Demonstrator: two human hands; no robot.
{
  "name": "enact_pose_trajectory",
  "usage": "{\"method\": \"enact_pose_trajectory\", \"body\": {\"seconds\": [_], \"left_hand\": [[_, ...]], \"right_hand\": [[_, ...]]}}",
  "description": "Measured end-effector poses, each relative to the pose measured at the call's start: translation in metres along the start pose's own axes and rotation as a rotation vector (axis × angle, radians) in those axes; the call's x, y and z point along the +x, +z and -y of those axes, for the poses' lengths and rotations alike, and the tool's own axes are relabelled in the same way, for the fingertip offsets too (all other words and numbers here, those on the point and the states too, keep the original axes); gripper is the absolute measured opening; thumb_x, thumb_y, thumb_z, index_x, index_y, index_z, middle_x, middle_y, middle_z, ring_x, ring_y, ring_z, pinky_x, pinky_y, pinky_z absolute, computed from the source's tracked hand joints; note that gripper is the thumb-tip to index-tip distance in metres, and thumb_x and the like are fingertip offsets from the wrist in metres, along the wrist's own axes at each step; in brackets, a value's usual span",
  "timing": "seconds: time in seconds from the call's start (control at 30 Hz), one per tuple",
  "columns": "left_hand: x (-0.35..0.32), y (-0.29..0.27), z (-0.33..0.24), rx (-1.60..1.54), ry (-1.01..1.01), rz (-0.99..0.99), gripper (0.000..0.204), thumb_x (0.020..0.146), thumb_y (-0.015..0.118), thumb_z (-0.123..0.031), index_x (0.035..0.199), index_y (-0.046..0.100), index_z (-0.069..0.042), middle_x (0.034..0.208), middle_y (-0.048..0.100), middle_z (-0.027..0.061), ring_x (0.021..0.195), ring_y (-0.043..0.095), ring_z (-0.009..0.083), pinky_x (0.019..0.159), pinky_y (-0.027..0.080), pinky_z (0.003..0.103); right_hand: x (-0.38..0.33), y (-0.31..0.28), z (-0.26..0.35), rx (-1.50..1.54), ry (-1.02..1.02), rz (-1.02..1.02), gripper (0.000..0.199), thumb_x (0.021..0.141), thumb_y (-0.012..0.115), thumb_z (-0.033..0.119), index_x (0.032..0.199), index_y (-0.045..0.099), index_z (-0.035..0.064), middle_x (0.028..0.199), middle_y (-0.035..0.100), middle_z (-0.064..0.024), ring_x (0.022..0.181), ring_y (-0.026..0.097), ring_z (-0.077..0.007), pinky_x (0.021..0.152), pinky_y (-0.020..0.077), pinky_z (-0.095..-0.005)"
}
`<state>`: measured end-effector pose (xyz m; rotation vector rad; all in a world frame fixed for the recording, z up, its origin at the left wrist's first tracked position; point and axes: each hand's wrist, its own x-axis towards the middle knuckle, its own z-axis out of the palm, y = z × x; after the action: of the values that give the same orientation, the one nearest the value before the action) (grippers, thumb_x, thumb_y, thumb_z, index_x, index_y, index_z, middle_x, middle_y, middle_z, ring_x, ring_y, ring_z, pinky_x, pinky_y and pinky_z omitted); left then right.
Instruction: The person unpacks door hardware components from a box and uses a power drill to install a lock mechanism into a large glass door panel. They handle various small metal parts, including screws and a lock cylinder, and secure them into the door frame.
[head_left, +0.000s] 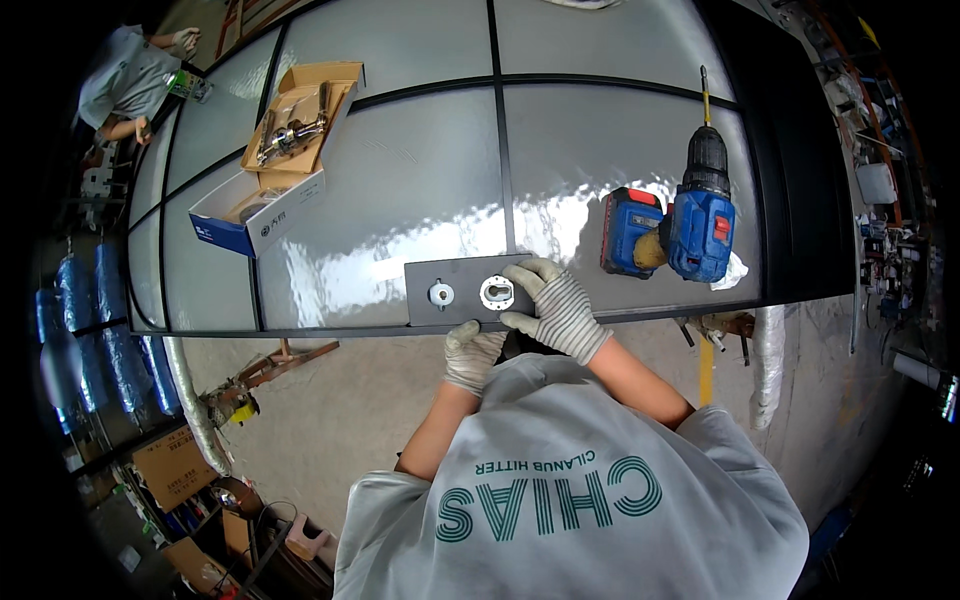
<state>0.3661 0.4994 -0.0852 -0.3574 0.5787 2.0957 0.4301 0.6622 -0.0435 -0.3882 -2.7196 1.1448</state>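
Observation:
A dark grey rectangular lock plate (424, 312) lies at the near edge of a black-framed door with frosted glass panels (400, 170). On the plate are a small round silver fitting (440, 293) at left and a larger ring-shaped fitting (484, 295) with an opening in its middle. My right hand (562, 312), in a striped white glove, curls its thumb and fingers about the ring's right side. My left hand (472, 357), gloved too, is closed at the plate's near edge, thumb up against it; its other fingers are mostly hidden.
A blue cordless drill (703, 225) with a long bit lies to the right on the glass. At left sit an open cardboard box of metal hardware (295, 125) and a white-blue box (225, 230). Another person (135, 80) stands at the far left corner.

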Motion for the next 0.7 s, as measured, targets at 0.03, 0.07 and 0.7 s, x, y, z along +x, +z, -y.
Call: {"method": "enact_pose_trajectory", "body": {"seconds": [0.03,0.07,0.7], "left_hand": [[0.004,-0.005,0.002,-0.007,0.029,-0.010,0.067,0.066,0.064,-0.012,0.129,0.042,-0.003,0.125,0.054,0.0111,0.115,0.053,0.0266,0.102,0.043,0.043],[0.005,-0.016,0.003,0.004,0.035,-0.016,0.066,0.065,0.065,-0.012,0.128,0.044,-0.004,0.124,0.055,0.0110,0.114,0.054,0.0268,0.101,0.044,0.043],[0.005,-0.032,-0.011,-0.180,-0.191,0.157,0.045,0.077,0.064,-0.006,0.120,0.052,-0.004,0.120,0.058,0.0057,0.113,0.054,0.0208,0.107,0.036,0.039]], "right_hand": [[0.000,-0.001,0.000,0.028,-0.003,-0.025,0.060,0.066,0.076,0.032,0.117,0.056,0.0080,0.111,0.055,-0.0142,0.101,0.056,-0.0311,0.086,0.0479,-0.0407],[-0.002,-0.005,0.003,0.080,-0.003,-0.032,0.057,0.069,0.074,0.033,0.117,0.054,0.0083,0.111,0.054,-0.0143,0.101,0.055,-0.0314,0.087,0.0475,-0.0406],[0.285,0.033,0.069,-0.733,0.193,0.471,0.021,0.076,0.060,0.015,0.090,0.069,0.0026,0.086,0.066,-0.0190,0.084,0.066,-0.0343,0.074,0.0532,-0.0411]]}}
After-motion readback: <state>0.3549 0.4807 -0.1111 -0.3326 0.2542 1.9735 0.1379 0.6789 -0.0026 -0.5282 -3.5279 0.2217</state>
